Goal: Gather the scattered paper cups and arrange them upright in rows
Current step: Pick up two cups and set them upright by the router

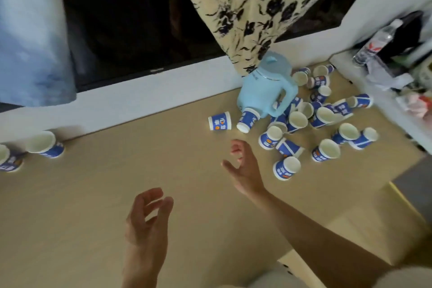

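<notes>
I see both hands empty, fingers spread: left hand (pixel 147 217), right hand (pixel 243 166). Scattered cups (pixel 304 124) crowd the jug (pixel 266 91) on the counter (pixel 117 194)

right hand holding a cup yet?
No, the right hand is open and empty above the table, short of the heap of cups by the blue jug.

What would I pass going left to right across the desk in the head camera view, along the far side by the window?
Two upright cups at the far left → a bare stretch of desk → lone tipped cup → light blue jug → heap of scattered cups → clear plastic bottle.
</notes>
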A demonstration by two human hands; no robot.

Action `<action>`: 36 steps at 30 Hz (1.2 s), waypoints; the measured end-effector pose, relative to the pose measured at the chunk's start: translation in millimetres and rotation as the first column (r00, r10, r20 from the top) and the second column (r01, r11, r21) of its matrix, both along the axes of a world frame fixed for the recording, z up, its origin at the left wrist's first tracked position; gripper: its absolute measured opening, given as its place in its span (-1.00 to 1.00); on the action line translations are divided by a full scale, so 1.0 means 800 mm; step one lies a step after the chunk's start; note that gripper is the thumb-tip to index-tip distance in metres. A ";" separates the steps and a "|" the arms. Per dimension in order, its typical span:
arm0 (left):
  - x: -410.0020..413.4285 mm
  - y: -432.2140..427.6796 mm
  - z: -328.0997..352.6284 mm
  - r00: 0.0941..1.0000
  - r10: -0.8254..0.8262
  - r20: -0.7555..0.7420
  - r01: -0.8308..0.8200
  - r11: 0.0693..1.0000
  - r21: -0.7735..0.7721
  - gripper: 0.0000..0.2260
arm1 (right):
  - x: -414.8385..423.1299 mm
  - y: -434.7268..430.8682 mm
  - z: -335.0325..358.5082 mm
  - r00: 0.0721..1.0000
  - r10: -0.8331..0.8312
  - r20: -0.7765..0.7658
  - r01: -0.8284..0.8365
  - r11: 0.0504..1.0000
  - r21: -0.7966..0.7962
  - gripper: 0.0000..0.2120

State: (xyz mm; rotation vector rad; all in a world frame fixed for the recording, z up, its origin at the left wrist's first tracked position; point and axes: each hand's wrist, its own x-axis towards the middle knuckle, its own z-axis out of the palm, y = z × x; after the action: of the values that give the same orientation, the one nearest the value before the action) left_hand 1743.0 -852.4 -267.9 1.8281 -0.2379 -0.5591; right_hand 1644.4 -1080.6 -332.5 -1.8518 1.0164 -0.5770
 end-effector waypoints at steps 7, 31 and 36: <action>-0.090 -0.098 0.000 0.996 -0.079 -0.032 0.081 0.995 0.061 -0.89 | -0.121 -0.103 -0.007 0.947 -0.129 -0.296 0.058 0.970 -0.238 -0.35; -0.167 -0.182 -0.010 0.972 -0.077 -0.221 0.128 0.965 0.228 -0.82 | -0.169 -0.138 -0.046 0.961 -0.018 -0.275 -0.025 0.988 -0.153 -0.47; -0.155 -0.179 -0.006 0.915 0.047 -0.400 0.018 0.987 0.157 -0.54 | -0.121 -0.079 0.012 0.981 0.105 0.164 -0.128 0.982 0.139 -0.47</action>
State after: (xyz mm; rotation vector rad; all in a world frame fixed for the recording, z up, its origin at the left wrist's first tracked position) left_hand 1619.1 -995.7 -272.9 1.8156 0.1038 -0.9512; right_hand 1547.3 -1143.5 -323.2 -1.6939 0.8186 -0.5512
